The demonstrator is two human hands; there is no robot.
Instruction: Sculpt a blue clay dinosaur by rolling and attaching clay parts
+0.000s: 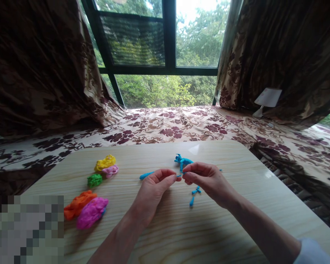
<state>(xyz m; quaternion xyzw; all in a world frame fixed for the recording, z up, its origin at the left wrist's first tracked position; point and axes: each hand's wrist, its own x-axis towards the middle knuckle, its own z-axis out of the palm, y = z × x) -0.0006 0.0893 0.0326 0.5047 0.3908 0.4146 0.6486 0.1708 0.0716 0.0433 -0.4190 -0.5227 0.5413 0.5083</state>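
Observation:
My left hand [160, 183] is closed, its thumb and fingertips pinching a tiny bit of blue modelling clay [178, 176]. Close by on the right, my right hand [205, 179] also pinches a small blue piece between thumb and forefinger. Just beyond the fingers sits a blue clay figure [184, 161] shaped like an animal, with a head and legs; my right hand hides part of it. A blue clay roll [146, 175] lies partly behind my left hand. Below my right hand rest several small blue clay pieces [196, 190] and a teardrop-shaped one [191, 202].
On the wooden table [165, 234], at left, lie lumps of yellow clay [106, 162], pale pink clay [110, 171], green clay [94, 180], orange clay [79, 205] and magenta clay [91, 213]. A white lamp [268, 98] stands at back right, near the curtain and window.

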